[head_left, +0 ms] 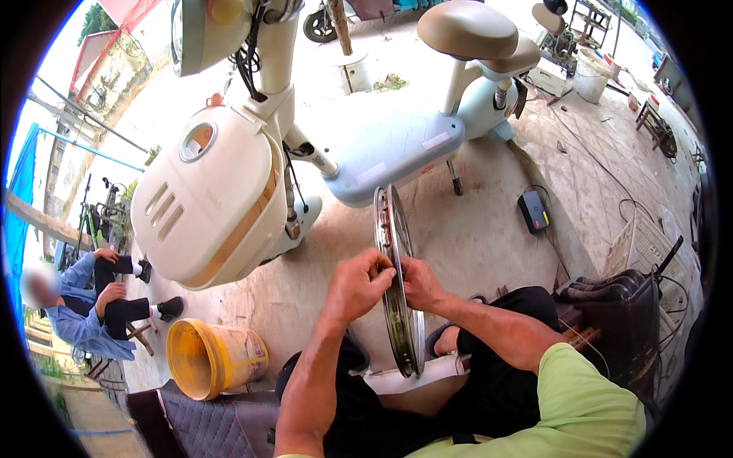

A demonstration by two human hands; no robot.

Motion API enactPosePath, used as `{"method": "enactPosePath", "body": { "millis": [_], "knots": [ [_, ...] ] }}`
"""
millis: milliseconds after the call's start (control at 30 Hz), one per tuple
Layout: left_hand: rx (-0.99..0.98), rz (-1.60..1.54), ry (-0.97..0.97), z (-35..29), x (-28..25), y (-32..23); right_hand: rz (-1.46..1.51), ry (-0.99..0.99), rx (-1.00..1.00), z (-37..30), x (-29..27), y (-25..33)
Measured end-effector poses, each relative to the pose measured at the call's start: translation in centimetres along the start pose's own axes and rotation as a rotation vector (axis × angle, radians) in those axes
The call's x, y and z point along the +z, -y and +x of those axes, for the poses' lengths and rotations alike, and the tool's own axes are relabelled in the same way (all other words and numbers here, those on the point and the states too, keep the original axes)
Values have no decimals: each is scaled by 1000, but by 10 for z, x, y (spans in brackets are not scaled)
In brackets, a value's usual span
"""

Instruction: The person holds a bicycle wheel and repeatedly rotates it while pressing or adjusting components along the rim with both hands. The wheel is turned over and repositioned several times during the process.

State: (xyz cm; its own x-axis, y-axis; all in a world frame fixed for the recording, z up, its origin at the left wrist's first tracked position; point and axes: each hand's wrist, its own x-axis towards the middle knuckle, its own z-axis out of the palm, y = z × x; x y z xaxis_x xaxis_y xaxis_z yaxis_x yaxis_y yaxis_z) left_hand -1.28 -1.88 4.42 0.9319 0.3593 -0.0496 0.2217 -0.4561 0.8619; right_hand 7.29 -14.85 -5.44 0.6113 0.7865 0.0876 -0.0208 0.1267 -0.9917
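Note:
A bare metal wheel rim [396, 320] stands upright between my knees, its channel side toward my left. My left hand [359, 284] is closed, with thumb and fingertips pinched at the rim's near-left edge. My right hand [421, 285] grips the same rim from the other side, its fingers partly hidden behind the metal. Any small part between the left fingertips is too hidden to make out. Just beyond the rim's top is the pale blue footboard [397, 156] of a small electric scooter.
The scooter's cream front basket [206, 198] looms at left, its brown seat [467, 32] farther back. A yellow bucket [238, 357] lies tipped at lower left, near a seated person [92, 305]. A black charger box [533, 212] and a plastic crate [645, 248] are at right.

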Motion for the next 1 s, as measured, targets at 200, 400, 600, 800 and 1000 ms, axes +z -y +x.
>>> {"method": "enactPosePath", "body": {
  "millis": [200,400,600,800,1000],
  "knots": [
    [-41,-170,-138,6,-19,6,-17,39,117,1,-2,-3],
    [-78,65,62,1,-10,-9,-4,39,91,1,-3,0],
    [8,154,-29,-3,2,-11,15,44,68,1,0,7],
    [-94,-325,4,3,-7,5,-18,48,134,1,-2,13],
    [-231,-1254,-76,12,-19,5,-82,42,155,-2,-3,13]
  ]
}}
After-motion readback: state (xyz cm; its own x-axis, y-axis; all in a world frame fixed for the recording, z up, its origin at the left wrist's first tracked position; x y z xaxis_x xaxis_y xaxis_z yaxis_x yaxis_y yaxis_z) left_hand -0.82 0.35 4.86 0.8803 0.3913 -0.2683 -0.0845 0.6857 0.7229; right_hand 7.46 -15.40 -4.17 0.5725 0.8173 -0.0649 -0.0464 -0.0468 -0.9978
